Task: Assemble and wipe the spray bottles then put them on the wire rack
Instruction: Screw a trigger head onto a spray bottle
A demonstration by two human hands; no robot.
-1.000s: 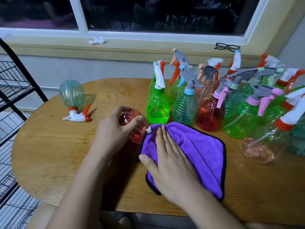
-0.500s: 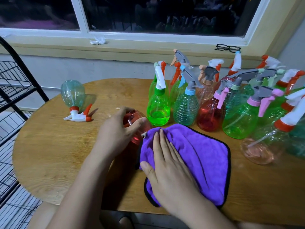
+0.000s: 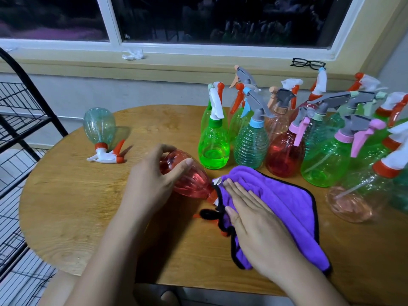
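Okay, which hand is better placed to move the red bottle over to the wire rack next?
Left. The left hand grips the red bottle, and the wire rack stands on that side. The right hand lies flat on the purple cloth.

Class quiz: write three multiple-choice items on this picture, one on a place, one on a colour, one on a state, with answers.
1. Where do the black glasses lie? A) floor B) windowsill C) chair
2. What colour is the cloth under the right hand? A) purple B) yellow C) white
3. How is the red bottle in the left hand placed? A) upright B) on its side C) hanging
Answers: 1 B, they rest below the window; 2 A, purple with black edging; 3 B, it lies sideways, neck at the cloth.
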